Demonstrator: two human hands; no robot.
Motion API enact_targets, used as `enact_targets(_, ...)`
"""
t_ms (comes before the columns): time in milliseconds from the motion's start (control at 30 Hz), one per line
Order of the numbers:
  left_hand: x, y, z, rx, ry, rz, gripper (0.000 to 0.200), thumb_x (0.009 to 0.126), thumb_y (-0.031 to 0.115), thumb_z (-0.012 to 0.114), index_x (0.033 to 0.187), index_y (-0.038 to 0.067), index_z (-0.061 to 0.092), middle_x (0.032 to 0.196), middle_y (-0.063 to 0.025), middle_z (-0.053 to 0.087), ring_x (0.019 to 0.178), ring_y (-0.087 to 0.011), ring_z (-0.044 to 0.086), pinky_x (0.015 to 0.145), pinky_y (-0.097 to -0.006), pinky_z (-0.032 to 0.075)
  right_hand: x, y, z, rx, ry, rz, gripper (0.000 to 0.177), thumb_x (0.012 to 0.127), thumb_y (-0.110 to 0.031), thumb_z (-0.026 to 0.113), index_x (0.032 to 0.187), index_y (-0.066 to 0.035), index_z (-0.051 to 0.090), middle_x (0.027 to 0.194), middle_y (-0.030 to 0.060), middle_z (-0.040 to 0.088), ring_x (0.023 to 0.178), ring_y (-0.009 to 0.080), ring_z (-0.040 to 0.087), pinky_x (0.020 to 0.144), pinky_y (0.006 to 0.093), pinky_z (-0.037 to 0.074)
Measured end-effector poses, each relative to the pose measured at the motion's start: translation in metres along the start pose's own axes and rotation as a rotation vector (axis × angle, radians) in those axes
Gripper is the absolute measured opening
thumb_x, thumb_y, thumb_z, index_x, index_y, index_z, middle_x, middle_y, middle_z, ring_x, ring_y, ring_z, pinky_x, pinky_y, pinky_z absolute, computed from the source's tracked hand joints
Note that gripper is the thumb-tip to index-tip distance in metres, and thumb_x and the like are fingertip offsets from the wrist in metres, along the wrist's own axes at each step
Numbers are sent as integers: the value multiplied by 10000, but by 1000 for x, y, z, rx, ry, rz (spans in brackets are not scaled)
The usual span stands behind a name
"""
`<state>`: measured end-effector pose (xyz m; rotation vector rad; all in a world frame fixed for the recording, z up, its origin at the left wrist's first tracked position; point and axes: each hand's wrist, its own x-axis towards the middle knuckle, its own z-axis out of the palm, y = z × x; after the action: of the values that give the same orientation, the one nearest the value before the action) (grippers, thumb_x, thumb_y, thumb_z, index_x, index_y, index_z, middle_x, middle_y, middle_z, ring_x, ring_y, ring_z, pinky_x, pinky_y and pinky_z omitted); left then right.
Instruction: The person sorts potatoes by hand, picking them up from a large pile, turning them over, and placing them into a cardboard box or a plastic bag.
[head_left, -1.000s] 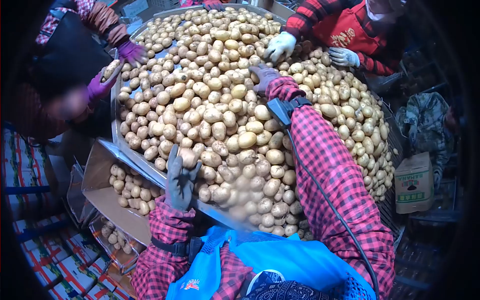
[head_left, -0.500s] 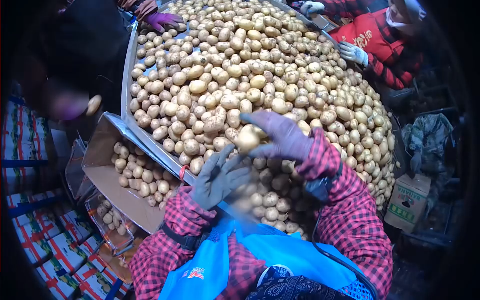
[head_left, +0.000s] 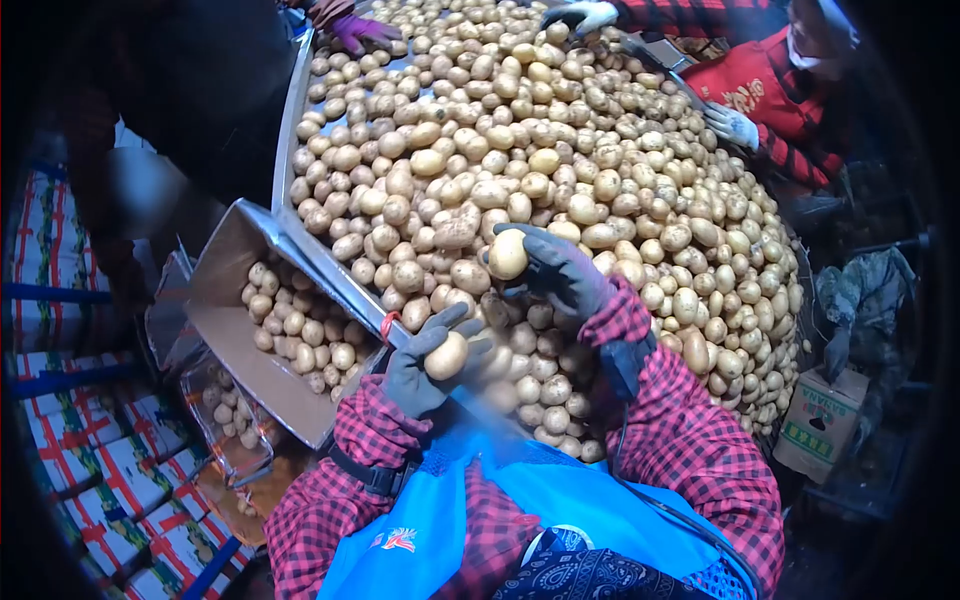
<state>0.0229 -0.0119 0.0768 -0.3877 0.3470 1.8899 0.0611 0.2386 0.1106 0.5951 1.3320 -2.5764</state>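
My left hand (head_left: 425,372), in a grey glove, holds a pale potato (head_left: 446,356) between palm and fingers near the table's front edge. A second potato (head_left: 507,254) is gripped in the fingertips of my gloved right hand (head_left: 562,275), just above the heap. The large potato pile (head_left: 440,180) spreads over a metal-rimmed table (head_left: 290,150) in front of me. More potatoes (head_left: 545,390) lie below and between my hands, some of them blurred.
At left an open cardboard box (head_left: 225,300) holds potatoes, with a clear-sided container (head_left: 225,415) beside it. Printed cartons (head_left: 130,490) are stacked at lower left. Co-workers' gloved hands (head_left: 732,125) reach the table's far sides. A banana carton (head_left: 822,425) stands at right.
My left hand was open and bare of potatoes; now it holds one. My right hand has closed on a potato. A co-worker's hand at the top right has moved onto the pile.
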Motion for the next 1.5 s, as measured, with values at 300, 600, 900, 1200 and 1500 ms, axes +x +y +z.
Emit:
enact_targets(300,-5,0,0,-15,-103,8,806,809,127,608,1505,142,202,1413,-262,366,1200,-443,493,998,-482,450,-24,44,30,143,-176,-131,557,957,-288,524,1423,-27,367,1382,141,461,1249,234,484,1045,388,423)
enact_targets(600,-1,-9,-4,13,-249,3,820,844,53,573,1520,152,119,1467,-217,300,1281,-450,418,1099,-542,350,-22,53,49,-206,-153,-140,408,1005,-230,411,1333,4,474,1334,102,509,1242,208,481,1072,346,367)
enact_targets(900,-25,-4,-6,938,-227,505,411,968,151,512,1349,47,401,1281,-111,481,1180,-237,502,1008,-393,431,-13,48,82,-609,-445,-390,517,896,-277,563,1318,6,471,1196,158,537,1208,277,475,1035,366,366)
enact_targets(1200,-88,180,-137,231,626,1052,461,935,250,495,1344,50,425,1305,-201,496,1108,-278,549,868,-347,459,-89,0,-2,-1107,505,-400,547,860,-292,655,1324,-41,506,1349,202,495,1270,321,459,1076,412,348)
enact_targets(1500,-65,138,-121,72,519,947,451,983,189,428,1402,23,405,1370,-161,476,1274,-295,446,1120,-419,329,-77,-11,-63,-1806,921,-12,597,779,-421,684,1238,-69,537,1036,174,603,983,344,588,824,450,474)
